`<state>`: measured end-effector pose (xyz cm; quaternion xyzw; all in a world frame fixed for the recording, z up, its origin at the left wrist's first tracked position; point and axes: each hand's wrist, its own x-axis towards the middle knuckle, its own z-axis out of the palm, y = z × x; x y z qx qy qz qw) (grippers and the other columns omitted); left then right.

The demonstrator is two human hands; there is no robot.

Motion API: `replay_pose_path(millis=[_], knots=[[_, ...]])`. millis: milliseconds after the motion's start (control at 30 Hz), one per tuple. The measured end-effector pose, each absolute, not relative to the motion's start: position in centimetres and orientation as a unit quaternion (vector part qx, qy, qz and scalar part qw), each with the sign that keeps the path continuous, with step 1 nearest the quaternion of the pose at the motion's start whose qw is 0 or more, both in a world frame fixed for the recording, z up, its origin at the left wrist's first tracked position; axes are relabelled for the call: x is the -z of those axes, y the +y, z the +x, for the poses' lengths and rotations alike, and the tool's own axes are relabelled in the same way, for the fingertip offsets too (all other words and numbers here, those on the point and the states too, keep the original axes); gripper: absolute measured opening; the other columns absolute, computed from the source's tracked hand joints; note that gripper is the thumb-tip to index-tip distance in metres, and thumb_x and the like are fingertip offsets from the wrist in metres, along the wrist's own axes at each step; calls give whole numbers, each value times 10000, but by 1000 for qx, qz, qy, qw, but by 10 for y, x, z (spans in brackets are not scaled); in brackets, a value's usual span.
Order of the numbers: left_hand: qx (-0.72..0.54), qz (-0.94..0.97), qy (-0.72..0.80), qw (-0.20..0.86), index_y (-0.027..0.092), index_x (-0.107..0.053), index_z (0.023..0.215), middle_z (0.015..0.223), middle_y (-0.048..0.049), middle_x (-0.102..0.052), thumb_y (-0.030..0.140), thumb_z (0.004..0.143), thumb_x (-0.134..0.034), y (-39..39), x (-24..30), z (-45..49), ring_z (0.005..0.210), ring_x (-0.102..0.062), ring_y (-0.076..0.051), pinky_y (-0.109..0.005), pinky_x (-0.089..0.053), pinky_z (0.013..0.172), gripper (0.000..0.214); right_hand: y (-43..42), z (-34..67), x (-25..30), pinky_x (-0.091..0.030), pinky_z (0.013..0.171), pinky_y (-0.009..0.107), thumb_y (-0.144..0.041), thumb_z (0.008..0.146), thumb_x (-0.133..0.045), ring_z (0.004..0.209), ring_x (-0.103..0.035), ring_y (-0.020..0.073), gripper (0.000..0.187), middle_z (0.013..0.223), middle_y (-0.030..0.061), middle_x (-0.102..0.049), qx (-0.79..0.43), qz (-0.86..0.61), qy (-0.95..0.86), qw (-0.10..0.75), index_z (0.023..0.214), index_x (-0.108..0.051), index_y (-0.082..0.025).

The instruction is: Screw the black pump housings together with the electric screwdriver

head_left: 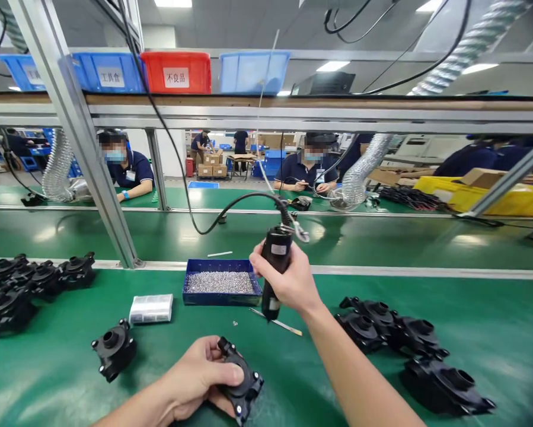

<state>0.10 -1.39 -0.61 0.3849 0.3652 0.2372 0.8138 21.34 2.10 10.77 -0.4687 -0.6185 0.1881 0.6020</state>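
Our left hand (199, 373) clasps a black housing (243, 388), our right hand (290, 284) wraps the electric screwdriver (275, 255); tilted so, its bit could, we judge, skid across the housing

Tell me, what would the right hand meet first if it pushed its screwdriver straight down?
Likely the thin rod on the green mat, just under the screwdriver in the right hand; depth unclear.

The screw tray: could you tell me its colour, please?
The tray is dark blue; head view shows it.
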Motion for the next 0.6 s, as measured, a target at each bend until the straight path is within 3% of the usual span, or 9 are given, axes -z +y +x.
replay_pose_path(millis=[100,200,467,600], knots=[[-236,384,364,815,140,-594,909,890,-115,-747,362,461,-999,-14,4,1,687,-715,-226,-316,-628,465,644,3,174,-111,-520,524,291,-360,898,-771,536,-610,132,290,841,-9,-668,-331,-315,-576,678,1020,-531,-250],[-234,383,363,816,145,-585,927,896,-117,-751,346,484,-984,-15,4,0,701,-721,-232,-317,-629,485,628,-5,152,-104,-475,474,239,-294,910,-772,495,-563,97,274,781,-32,-647,-378,-263,-566,684,1048,-539,-253],[-244,383,352,818,154,-587,913,894,-81,-716,312,509,-969,-15,7,0,720,-720,-238,-317,-622,485,578,-10,147,-96,-474,462,248,-334,921,-768,515,-528,98,192,784,9,-632,-379,-281,-611,636,878,-627,-211],[-247,380,349,821,155,-592,909,889,-89,-714,311,508,-972,-16,5,0,721,-709,-233,-306,-615,473,574,-12,146,-94,-471,473,267,-396,910,-773,528,-537,120,228,769,12,-632,-375,-278,-608,643,913,-626,-222]])
